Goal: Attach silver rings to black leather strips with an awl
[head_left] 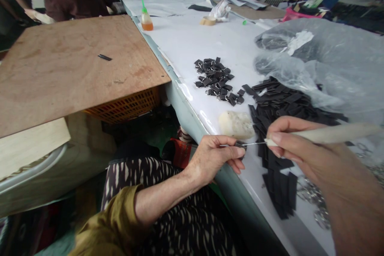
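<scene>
My left hand [217, 152] pinches a small dark strap piece [241, 144] between thumb and fingers at the table's near edge. The fingers cover most of it. Held like a pen, a tool with a thick white handle [333, 133] and a thin metal shaft is in my right hand [303, 152]. Its tip meets the strap piece at my left fingertips. Just beyond lies a yellowish-white block [237, 124]. Flat black strips [279, 102] are heaped beside my right hand. Farther up the table is a pile of folded black tabs with metal rings [214, 78].
Loose metal rings [313, 196] lie by my right wrist. A clear plastic bag [330, 56] spreads at the right. Farther back are a tape roll [208, 20] and a bottle of orange liquid [147, 22]. A wooden board [75, 64] adjoins on the left. Other people sit beyond.
</scene>
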Demonstrator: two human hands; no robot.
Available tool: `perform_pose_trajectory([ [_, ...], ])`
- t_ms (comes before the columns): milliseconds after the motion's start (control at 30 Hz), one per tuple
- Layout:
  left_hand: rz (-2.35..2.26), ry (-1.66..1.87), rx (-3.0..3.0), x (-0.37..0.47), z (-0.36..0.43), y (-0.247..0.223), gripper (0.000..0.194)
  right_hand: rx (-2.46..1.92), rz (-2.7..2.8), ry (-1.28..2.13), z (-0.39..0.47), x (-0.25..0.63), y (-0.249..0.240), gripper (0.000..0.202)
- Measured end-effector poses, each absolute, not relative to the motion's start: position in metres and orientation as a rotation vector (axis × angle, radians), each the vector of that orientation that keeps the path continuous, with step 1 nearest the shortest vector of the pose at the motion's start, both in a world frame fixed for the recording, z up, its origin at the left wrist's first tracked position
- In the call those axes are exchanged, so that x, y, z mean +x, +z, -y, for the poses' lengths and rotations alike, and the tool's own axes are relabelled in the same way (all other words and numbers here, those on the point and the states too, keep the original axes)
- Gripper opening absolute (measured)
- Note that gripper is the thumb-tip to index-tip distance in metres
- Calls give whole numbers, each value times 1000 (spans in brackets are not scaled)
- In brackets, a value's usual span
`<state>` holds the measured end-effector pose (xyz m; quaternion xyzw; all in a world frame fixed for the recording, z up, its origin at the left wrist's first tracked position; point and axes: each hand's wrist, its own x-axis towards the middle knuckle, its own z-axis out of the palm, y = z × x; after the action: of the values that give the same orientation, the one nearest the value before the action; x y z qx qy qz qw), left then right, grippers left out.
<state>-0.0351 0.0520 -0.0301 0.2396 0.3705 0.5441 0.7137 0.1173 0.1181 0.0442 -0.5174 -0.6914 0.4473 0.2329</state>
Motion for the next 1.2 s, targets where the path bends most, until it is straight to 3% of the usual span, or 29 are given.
perform_pose_trajectory([
  [200,-827,1166,553,-35,-50,-29,23,-1378,1804,1387,-120,116,43,23],
  [467,-858,1169,517,-34,-51,-31,22,-1394,1589,1124,-118,115,56,16],
  [700,-867,1232,431,-32,-51,-32,21,-1334,1505,1104,-120,112,52,15],
  [1000,-786,1330,387,-36,-54,-31,19,-1426,1812,749,-91,87,53,8],
  [1200,-795,1369,383,-37,-54,-29,29,-1180,2279,629,-94,97,35,16],
])
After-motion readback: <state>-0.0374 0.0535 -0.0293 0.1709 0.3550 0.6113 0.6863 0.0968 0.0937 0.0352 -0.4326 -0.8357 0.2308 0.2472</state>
